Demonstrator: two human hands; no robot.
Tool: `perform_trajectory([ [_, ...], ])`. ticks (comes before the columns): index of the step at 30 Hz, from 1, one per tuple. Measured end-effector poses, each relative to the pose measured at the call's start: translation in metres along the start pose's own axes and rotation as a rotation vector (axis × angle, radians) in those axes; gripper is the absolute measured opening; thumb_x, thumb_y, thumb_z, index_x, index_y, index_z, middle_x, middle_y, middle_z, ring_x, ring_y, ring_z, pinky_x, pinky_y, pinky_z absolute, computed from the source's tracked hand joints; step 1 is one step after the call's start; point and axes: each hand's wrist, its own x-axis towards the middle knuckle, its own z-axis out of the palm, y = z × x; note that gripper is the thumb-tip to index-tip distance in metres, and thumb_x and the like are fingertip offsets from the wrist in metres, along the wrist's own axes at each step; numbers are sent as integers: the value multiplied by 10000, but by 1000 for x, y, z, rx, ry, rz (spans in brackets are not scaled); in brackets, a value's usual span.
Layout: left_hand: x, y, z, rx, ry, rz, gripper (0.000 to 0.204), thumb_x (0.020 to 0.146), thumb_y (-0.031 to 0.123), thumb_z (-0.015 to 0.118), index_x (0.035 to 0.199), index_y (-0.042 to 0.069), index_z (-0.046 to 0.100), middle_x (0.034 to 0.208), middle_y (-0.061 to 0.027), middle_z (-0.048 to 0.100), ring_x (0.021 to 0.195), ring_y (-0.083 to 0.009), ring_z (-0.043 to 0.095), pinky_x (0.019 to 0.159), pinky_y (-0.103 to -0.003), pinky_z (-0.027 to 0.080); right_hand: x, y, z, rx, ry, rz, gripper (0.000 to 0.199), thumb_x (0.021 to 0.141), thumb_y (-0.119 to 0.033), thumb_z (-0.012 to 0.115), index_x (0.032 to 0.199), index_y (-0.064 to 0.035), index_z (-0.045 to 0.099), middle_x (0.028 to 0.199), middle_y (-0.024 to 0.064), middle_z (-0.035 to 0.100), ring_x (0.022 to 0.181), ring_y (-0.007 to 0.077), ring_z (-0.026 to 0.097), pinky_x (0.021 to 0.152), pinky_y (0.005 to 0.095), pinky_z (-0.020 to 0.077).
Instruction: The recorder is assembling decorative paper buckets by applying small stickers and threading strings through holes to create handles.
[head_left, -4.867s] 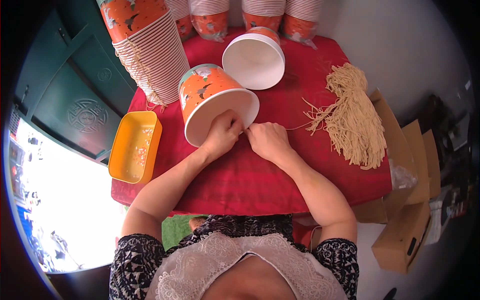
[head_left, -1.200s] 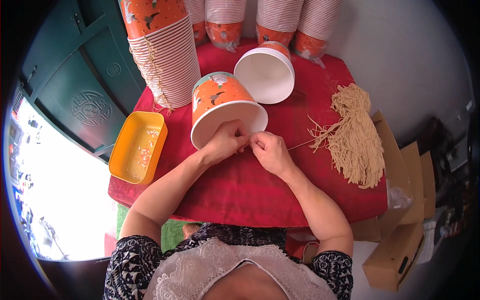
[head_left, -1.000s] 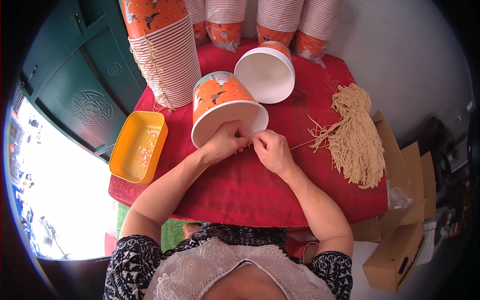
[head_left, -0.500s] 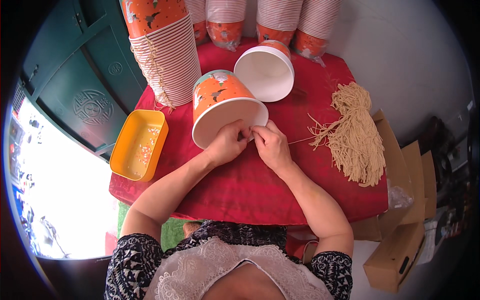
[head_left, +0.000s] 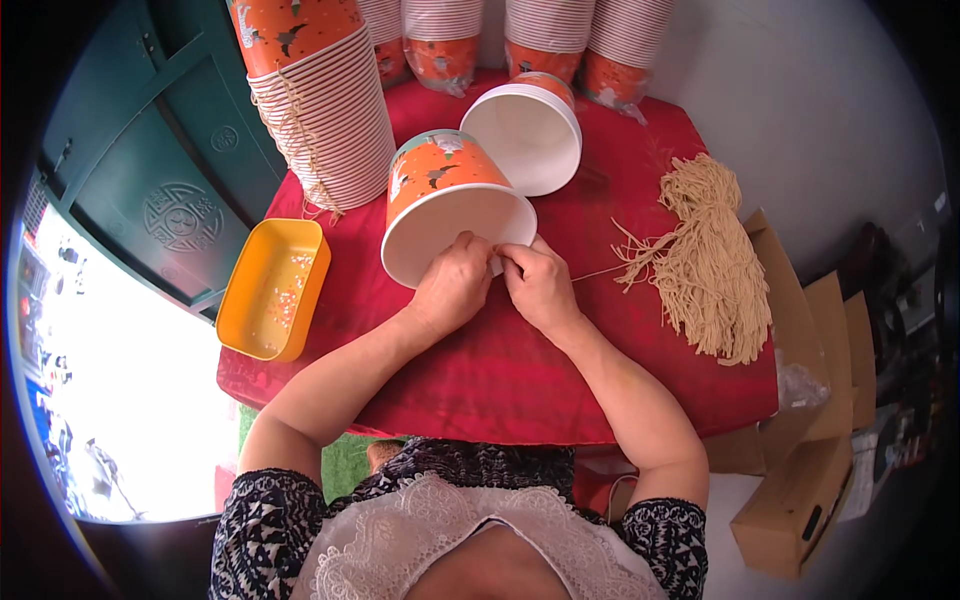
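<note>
An orange patterned paper bucket (head_left: pixel 440 178) lies tipped on its side, its white open mouth facing me. At the near right part of its rim, my left hand (head_left: pixel 455 280) reaches into the mouth with fingers curled together. My right hand (head_left: pixel 540 287) meets it there, thumb and forefinger pinched at the rim. A thin beige cord (head_left: pixel 598 272) trails rightward from behind my right hand toward a thick bundle of cords (head_left: pixel 715 270). Exactly what sits between my fingertips is hidden.
On the red tablecloth (head_left: pixel 480 400) stand a tall stack of buckets (head_left: pixel 330 120) with cords hanging down it and a yellow tray (head_left: pixel 318 270) holding small bits. Another bucket (head_left: pixel 525 140) lies behind, before wrapped stacks (head_left: pixel 440 60). Cardboard boxes (head_left: pixel 795 510) sit at right.
My left hand has turned slightly, its fingers curling closer to the right fingertips at the rim. The bucket's mouth tilts a little differently. The whole view has shifted slightly.
</note>
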Motion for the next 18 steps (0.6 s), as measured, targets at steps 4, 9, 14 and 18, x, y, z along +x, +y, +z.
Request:
perform_trajectory([
  [4,1,-2,-2,-40,-1,12,127,824,-14,614,926,19,546,884,-174,622,802,-390,634,691,-457,518,0,2,0,-12,-21,14,198,853,-29,601,1025,-46,697,947,215,644,841,396,656,717,465,553],
  [9,1,-3,-6,-157,-6,51,135,835,-4,647,914,34,544,853,-149,637,806,-365,639,694,-432,512,4,4,-10,56,-118,27,192,878,-33,582,1043,-26,681,986,241,643,881,420,646,749,479,542],
  [14,2,-1,-11,-208,-65,2,109,851,33,638,913,20,549,872,-172,659,823,-381,654,703,-461,523,6,-1,-20,139,-202,47,177,886,-37,574,1031,-7,672,1022,260,634,937,430,634,806,472,530],
  [18,2,-2,-12,-210,-71,-6,122,845,45,651,917,21,556,880,-172,661,826,-386,655,711,-462,523,7,-4,-23,106,-247,43,173,866,-13,616,1027,21,669,1008,220,647,883,331,668,775,385,538],
])
